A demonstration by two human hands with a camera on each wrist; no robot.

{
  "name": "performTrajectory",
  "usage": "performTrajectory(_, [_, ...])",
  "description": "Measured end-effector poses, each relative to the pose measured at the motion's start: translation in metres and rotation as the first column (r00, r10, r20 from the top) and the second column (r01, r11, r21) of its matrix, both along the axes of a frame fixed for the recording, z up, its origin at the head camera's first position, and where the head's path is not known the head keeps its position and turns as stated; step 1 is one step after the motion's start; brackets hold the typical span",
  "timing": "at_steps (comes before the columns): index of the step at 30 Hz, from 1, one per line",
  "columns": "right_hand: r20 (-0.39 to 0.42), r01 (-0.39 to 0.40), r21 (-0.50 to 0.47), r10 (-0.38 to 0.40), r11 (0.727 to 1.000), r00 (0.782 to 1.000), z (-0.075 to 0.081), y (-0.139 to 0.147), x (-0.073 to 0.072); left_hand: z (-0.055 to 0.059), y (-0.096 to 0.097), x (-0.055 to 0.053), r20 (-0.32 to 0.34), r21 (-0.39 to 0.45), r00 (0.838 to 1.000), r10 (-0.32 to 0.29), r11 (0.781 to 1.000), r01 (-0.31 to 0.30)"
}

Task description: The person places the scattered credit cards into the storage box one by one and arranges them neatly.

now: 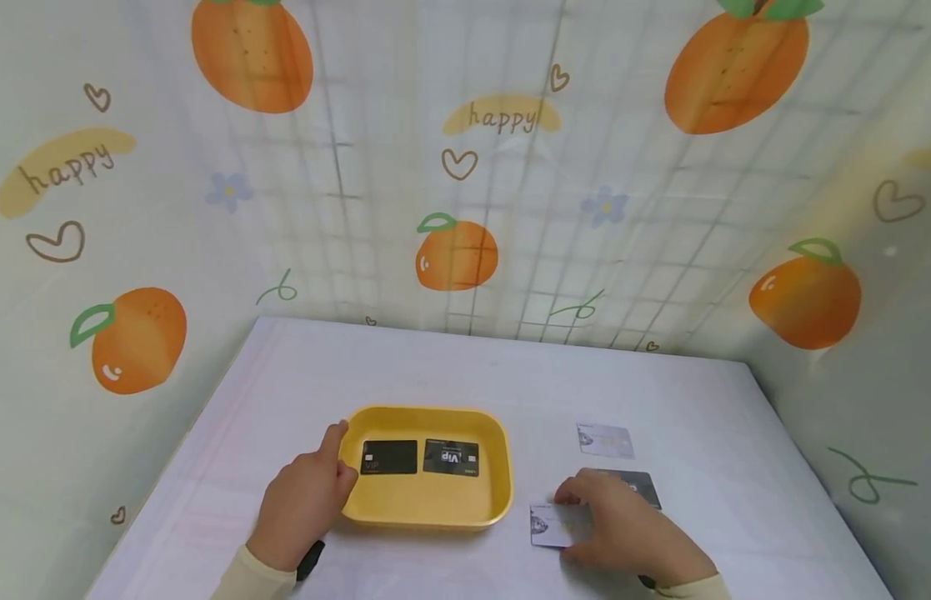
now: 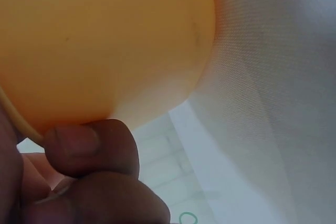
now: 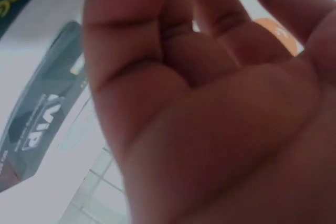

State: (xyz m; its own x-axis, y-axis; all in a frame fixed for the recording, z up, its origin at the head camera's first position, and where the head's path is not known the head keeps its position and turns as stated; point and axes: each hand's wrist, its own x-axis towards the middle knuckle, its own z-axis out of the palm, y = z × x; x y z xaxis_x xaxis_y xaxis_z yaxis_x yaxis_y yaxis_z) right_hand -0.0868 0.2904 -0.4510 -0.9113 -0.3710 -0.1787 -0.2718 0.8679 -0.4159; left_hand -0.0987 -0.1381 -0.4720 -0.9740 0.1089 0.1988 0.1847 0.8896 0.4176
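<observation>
My left hand (image 1: 303, 504) grips the left rim of a yellow tray (image 1: 427, 515). In the left wrist view its curled fingers (image 2: 94, 148) press against the tray's side (image 2: 105, 40). Inside the tray lie two black cards, a VIP card (image 1: 390, 458) on the left and another VIP card (image 1: 438, 467), upside down, on the right. My right hand (image 1: 623, 529) holds a pale card (image 1: 543, 527) by its long edges, thumb at the near one. Beyond that hand are a dark card (image 1: 645, 485), partly hidden, and a second pale card (image 1: 604, 440).
All of this is on a white-covered table (image 1: 405, 354). A pale curtain (image 1: 390, 167) printed with oranges hangs around the back and sides, with a wire grid showing through it. A dark card (image 3: 42, 121) marked VIP appears in the right wrist view.
</observation>
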Motion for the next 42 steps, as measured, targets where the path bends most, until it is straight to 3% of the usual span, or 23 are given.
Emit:
performTrajectory(6, [-0.103,0.133,0.027,-0.130,0.991,0.986,0.027,-0.008,-0.002,-0.001,-0.002,0.000,0.004,0.017,1.000,0.013,1.000,-0.014])
performTrajectory(8, [-0.137,0.138,0.033,-0.132,0.990,0.982,0.039,-0.011,-0.001,-0.001,-0.003,0.000,0.020,0.014,1.000,0.020,1.000,-0.020])
performTrajectory(13, [-0.239,0.005,-0.012,-0.008,1.000,0.971,0.066,-0.028,-0.006,0.001,-0.003,0.000,0.012,0.019,1.000,0.013,1.000,-0.013])
performTrajectory(18, [-0.313,-0.167,-0.006,0.157,0.986,0.936,0.077,-0.074,-0.022,0.002,-0.006,-0.002,-0.001,0.008,1.000,0.028,1.000,-0.028])
performTrajectory(24, [-0.336,-0.254,0.127,0.282,0.959,0.898,0.073,-0.138,-0.042,-0.002,-0.005,-0.005,-0.007,-0.011,1.000,0.027,1.000,-0.027])
performTrajectory(31, [-0.284,-0.384,0.104,0.397,0.917,0.873,0.053,-0.182,-0.053,-0.005,0.001,-0.005,-0.003,-0.012,1.000,0.026,1.000,-0.026])
performTrajectory(42, [-0.148,-0.433,0.015,0.430,0.901,0.891,0.048,-0.205,-0.063,-0.004,-0.004,-0.005,-0.006,-0.007,1.000,0.028,1.000,-0.028])
